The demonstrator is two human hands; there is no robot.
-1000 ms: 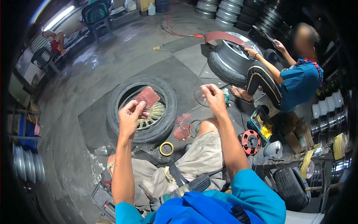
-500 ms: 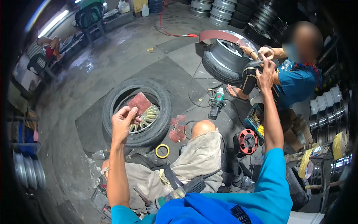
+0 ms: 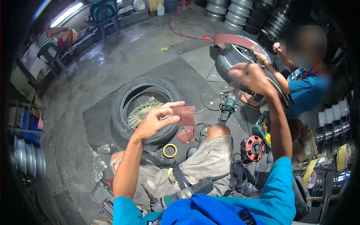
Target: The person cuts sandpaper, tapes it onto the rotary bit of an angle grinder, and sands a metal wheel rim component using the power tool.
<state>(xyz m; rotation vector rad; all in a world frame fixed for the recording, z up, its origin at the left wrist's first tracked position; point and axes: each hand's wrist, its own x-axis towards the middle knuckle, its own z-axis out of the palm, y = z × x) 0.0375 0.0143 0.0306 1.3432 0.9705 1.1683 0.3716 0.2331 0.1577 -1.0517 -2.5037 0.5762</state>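
My left hand [image 3: 154, 122] pinches a small reddish-brown piece of sandpaper [image 3: 184, 116] between thumb and fingers, in front of my chest. Motion smears my right hand [image 3: 253, 78], raised on the right; a dark blur shows under its fingers, but I cannot make out what it is. Below the left hand, a tyre [image 3: 119, 112] lies flat on the floor around a spoked wheel rim [image 3: 139, 115]. More sandpaper pieces [image 3: 185, 135] lie on the floor under the held one. A power tool [image 3: 183, 195] with a metal tip rests across my lap.
A co-worker [image 3: 300, 90] at the right touches a long sandpaper strip [image 3: 240, 42] draped over another wheel [image 3: 228, 60]. A green grinder [image 3: 228, 107], a yellow tape roll [image 3: 170, 150] and a red reel [image 3: 255, 148] lie around my knees. Stacked rims [image 3: 238, 15] stand behind.
My right hand, earlier up against the co-worker's hand, has pulled away to the left. My left hand has moved right with the sandpaper. The co-worker's hands have separated.
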